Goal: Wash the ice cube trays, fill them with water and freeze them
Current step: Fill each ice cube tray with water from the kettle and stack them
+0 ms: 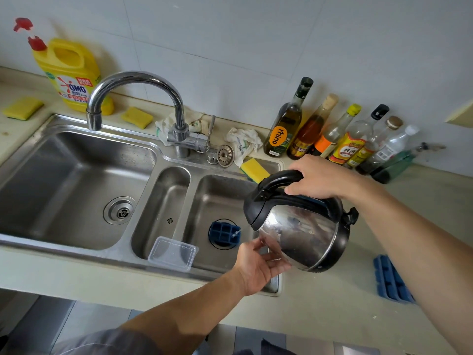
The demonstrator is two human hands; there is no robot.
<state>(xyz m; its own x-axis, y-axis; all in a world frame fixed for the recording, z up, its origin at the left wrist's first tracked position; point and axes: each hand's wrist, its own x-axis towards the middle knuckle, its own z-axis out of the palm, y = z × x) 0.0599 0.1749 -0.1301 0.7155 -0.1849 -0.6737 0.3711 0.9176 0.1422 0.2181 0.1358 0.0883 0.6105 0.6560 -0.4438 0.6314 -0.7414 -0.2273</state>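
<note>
A steel kettle (299, 231) with a black lid and handle is tilted over the right sink basin (212, 196). My right hand (317, 179) grips its handle from above. My left hand (256, 267) supports the kettle's underside with fingers spread against it. A thin stream of water falls from the spout into a blue ice cube tray (222, 233) lying over the basin's drain. A second blue ice cube tray (391, 280) lies on the counter at the right, beyond my right forearm.
A clear plastic container (172, 253) rests on the sink's front rim. The faucet (135, 98) arches over the left basin (76, 185). Several bottles (340, 131) line the wall at the right. Yellow sponges (253, 170), rags and a detergent jug (69, 73) sit behind the sink.
</note>
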